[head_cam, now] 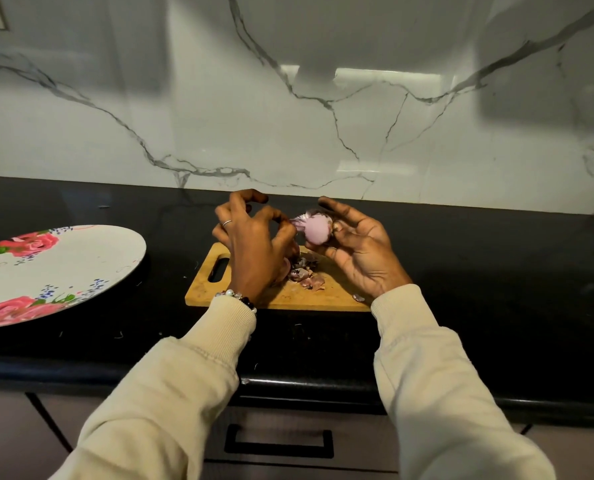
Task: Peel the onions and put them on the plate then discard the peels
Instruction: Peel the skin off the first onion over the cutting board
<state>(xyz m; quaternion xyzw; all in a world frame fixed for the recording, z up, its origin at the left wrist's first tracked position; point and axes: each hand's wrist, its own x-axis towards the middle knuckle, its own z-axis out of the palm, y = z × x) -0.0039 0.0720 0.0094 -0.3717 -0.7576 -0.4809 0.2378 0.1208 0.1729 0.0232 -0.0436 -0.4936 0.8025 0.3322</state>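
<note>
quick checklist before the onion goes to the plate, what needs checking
1. Onion held: ok, right hand fingers cup it above the cutting board.
2. Skin fully off: not ok, a strip of peel hangs at its left end, by the left hand fingertips.
3. Plate has room: ok, the visible part is bare.
4. Path to the plate: ok, bare counter between board and plate.
5. Peels gathered: ok, piled on the board; one scrap lies near its right edge.

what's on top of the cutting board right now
Loose onion peels lie on the board, one scrap near its right edge. The left hand covers part of it, so anything beneath stays hidden.
</note>
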